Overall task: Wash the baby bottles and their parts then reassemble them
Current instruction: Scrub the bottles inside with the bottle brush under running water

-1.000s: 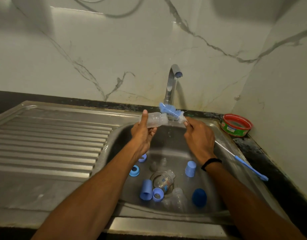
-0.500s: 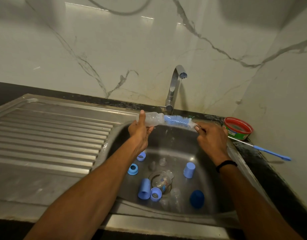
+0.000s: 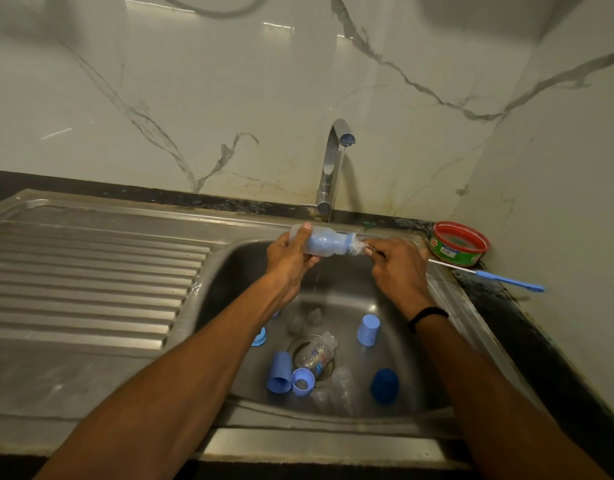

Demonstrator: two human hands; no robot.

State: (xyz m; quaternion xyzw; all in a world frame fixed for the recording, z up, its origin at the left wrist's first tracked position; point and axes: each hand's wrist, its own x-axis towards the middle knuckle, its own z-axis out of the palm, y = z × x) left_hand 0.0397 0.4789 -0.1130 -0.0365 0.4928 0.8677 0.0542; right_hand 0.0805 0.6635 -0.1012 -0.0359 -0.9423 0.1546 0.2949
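Blue brush (image 3: 358, 247) now driven fully into clear bottle (image 3: 316, 244), sink (image 3: 229, 258) 12 o'clock, under tap (image 3: 333, 157). Left hand (image 3: 288, 263) fingers grip bottle; right hand (image 3: 399, 268) pinches brush wire. Interior scrub underway; other parts (image 3: 279, 372) pending.

The wall (image 3: 229, 81) is white with grey wiggly lines. The tub (image 3: 451, 252) at the worktop's (image 3: 520, 327) back right corner is red and green. The brush handle (image 3: 510, 280) is blue.

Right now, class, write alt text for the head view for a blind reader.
Over a steel sink, the left hand grips a clear baby bottle; the right hand holds a blue brush pushed inside it. Blue caps and another bottle lie in the sink.
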